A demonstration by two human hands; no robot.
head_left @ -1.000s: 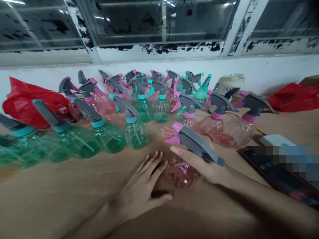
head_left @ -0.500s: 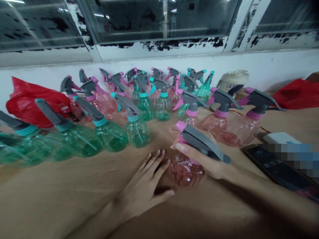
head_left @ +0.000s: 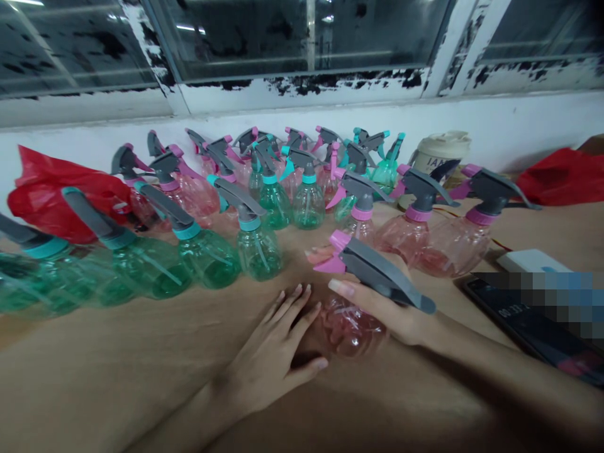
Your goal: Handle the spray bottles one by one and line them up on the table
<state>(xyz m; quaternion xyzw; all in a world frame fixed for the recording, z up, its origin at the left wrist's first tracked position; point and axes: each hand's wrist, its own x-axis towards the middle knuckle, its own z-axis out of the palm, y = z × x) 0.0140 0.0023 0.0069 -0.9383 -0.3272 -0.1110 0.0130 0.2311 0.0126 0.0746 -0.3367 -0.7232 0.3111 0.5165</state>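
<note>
Tabletop (head_left: 141, 358) bears a pink spray bottle (head_left: 353, 330), held beneath its spray head (head_left: 384, 272) by the right hand (head_left: 401, 321); just beside it, the left hand (head_left: 268, 352) lies flat, fingers (head_left: 303, 326) spread, in front of green bottles (head_left: 211, 263).

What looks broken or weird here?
The window frame beyond the spray bottles looks odd: ragged black patches break up its white paint, maybe because it's peeling.
</note>
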